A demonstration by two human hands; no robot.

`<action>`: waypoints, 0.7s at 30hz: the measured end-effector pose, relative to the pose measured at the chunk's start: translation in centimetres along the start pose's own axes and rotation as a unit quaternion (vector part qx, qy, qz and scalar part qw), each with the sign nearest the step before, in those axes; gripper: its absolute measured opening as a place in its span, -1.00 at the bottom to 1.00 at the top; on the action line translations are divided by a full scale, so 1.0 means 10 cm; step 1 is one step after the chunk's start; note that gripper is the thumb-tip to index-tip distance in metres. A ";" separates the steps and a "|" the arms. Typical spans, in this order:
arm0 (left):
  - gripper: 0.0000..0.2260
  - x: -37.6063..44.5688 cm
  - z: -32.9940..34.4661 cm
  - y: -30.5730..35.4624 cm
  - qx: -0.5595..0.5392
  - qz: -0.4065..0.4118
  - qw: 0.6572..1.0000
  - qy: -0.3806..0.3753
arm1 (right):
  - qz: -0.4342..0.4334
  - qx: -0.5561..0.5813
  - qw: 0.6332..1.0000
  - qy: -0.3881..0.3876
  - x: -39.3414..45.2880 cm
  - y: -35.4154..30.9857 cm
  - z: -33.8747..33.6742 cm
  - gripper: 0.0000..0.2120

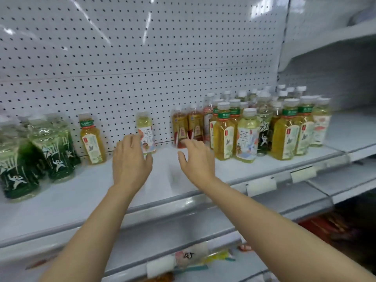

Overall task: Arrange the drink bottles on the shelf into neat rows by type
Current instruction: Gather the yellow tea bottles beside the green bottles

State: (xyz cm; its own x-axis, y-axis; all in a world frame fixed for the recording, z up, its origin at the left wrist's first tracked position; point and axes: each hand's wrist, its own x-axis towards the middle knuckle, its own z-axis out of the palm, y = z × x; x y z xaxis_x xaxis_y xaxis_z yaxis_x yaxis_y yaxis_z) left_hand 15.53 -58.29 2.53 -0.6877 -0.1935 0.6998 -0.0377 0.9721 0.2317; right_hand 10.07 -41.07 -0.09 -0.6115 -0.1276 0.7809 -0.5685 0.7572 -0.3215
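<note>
On the white shelf (85, 192) stand drink bottles of several kinds. Dark green bottles (55, 147) cluster at the left, with one yellow tea bottle (92, 139) beside them. A pale bottle with a white label (145, 133) stands alone at the back; my left hand (130, 161) is just in front of it, fingers loosely spread, thumb near its base. Two red-brown bottles (187, 127) stand to its right; my right hand (196, 159) reaches toward them, open, fingertips near their bases. A mixed crowd of bottles (264, 127) fills the right.
A white pegboard wall (142, 58) backs the shelf. Price-tag holders (261, 186) hang on the shelf's front rail. A neighbouring shelf unit (345, 129) stands to the right. A lower shelf (193, 259) holds packets below my arms.
</note>
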 end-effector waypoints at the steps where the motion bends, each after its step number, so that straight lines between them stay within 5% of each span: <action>1: -0.51 -0.02 0.06 0.22 -0.008 0.010 1.000 -0.006 | 0.006 -0.012 1.000 0.009 -0.05 0.18 -0.15 -0.72; 17: -0.53 0.57 0.68 2.86 -0.116 0.134 0.984 -0.037 | 0.115 -0.124 0.983 0.071 -0.17 2.25 -1.68 -0.71; 21: -0.45 0.93 0.80 3.30 -0.101 0.110 0.987 -0.067 | 0.123 -0.150 0.977 0.088 -0.02 2.57 -1.91 -0.71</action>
State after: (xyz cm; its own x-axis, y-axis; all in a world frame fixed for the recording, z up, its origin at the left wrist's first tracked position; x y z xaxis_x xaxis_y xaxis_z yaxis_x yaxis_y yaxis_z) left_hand 2.11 -26.90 11.27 -0.7535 0.0517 0.6554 0.2588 0.9398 0.2234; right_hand 6.02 -9.34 1.71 -0.5903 0.1734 0.7884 -0.2133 0.9084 -0.3595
